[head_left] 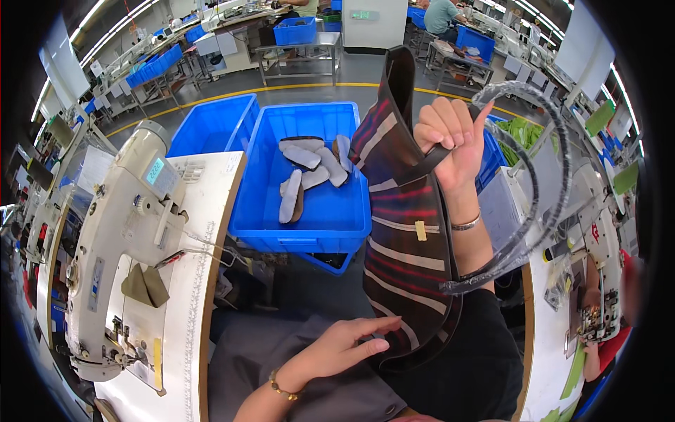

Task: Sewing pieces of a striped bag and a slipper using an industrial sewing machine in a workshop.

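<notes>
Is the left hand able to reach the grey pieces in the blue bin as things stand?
Probably yes: the left hand only rests on the striped piece, and nothing blocks the way to the grey pieces in the blue bin.

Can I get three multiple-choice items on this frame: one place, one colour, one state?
1. Where do the pale sole-shaped pieces lie?
A. in the blue bin
B. on the sewing machine
C. on the floor

2. What colour are the stripes on the dark piece?
A. green and yellow
B. red and grey
C. blue only

3. How is the right hand?
A. flat and open
B. out of view
C. closed on the piece's strap

Key: 1 A, they rest inside the blue bin. 2 B, red and grey bands cross it. 3 C, the fingers wrap the dark strap; the left hand touches its lower edge.
</notes>
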Tool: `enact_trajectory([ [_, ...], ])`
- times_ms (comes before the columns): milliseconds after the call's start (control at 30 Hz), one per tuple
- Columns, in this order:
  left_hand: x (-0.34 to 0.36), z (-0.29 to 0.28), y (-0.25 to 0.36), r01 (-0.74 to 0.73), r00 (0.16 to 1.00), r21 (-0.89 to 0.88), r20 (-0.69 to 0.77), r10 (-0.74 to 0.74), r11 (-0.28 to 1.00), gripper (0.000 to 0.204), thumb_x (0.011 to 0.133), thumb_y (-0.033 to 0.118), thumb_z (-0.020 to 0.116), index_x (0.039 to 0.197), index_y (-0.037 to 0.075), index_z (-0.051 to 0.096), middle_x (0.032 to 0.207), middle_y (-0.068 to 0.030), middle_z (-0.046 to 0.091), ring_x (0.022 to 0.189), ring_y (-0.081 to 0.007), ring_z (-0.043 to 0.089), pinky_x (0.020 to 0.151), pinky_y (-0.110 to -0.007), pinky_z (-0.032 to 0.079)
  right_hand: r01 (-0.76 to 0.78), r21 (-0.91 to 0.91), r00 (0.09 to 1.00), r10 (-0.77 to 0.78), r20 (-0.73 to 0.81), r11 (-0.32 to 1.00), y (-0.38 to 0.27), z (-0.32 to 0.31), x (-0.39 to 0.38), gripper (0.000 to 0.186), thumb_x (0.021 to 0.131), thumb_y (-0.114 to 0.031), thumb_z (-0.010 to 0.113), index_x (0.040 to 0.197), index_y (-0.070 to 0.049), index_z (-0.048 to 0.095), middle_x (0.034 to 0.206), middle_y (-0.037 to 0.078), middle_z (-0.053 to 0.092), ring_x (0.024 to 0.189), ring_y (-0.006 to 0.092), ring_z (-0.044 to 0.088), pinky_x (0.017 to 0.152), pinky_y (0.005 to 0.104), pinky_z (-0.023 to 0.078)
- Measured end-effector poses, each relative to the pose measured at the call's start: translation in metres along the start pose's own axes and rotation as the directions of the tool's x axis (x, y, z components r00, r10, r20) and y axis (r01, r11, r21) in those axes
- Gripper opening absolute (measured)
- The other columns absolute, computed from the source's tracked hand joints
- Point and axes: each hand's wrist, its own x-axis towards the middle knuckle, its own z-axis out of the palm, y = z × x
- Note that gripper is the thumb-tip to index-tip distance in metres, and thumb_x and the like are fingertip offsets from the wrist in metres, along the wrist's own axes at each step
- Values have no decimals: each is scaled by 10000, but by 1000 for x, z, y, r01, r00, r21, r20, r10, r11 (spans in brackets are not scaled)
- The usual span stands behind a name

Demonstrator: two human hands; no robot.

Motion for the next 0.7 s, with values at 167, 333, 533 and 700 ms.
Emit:
enact_trajectory([
  [167, -6, -2, -5, 50, 999, 4, -6, -50, 999, 496, 1009, 310, 578, 1432, 58, 512, 1282, -115, 670, 1010, -204, 657, 864, -313, 501, 5, 54, 999, -3, -33, 999, 7, -5, 0, 612, 1022, -574, 395, 598, -136, 342, 682, 6, 365, 702, 165, 383, 795, 344, 397],
  [333, -9, -1, -8, 67, 998, -23, -12, -68, 997, 497, 1013, 305, 575, 1426, 36, 512, 1275, -119, 676, 998, -188, 653, 868, -306, 500, 7, 70, 1000, -6, -12, 997, 9, -7, -1, 610, 1020, -576, 398, 593, -142, 350, 717, 14, 396, 752, 183, 423, 940, 401, 426],
  [533, -11, -2, -4, 81, 997, -40, -9, -82, 996, 506, 1017, 302, 568, 1426, 13, 501, 1289, -148, 665, 1103, -219, 652, 941, -320, 490, -33, 36, 999, 33, 4, 999, 11, -8, -1, 611, 1017, -585, 397, 590, -149, 365, 737, 16, 406, 787, 189, 442, 962, 419, 429],
  [700, -12, -3, -4, 99, 995, -58, -3, -99, 993, 509, 1019, 301, 563, 1422, -4, 498, 1297, -173, 655, 1182, -249, 632, 988, -336, 478, -38, -3, 999, 38, 3, 999, 12, -12, -2, 607, 1017, -583, 401, 590, -152, 369, 743, 13, 411, 797, 188, 446, 972, 422, 424],
])
